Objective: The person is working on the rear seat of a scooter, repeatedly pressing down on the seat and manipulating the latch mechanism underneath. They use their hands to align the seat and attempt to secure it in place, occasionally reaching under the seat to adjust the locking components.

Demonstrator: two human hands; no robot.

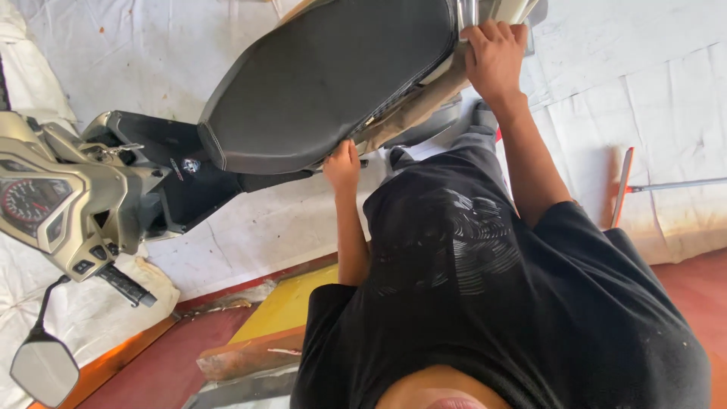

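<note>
A beige scooter stands on a white sheet, its black seat (326,76) stretching across the upper middle. My left hand (343,165) is curled under the seat's near lower edge, by the beige side panel (413,113). My right hand (494,57) grips the silver grab rail (467,14) at the rear end of the seat, fingers wrapped over it. My black shirt fills the lower right, and my grey trouser leg (473,140) shows beside the scooter.
The scooter's instrument panel (34,204), handlebar grip (125,286) and mirror (43,369) are at the left. A red-bladed tool with a long metal handle (622,189) lies at the right. The white sheet (644,68) ends at yellow and red flooring (284,303).
</note>
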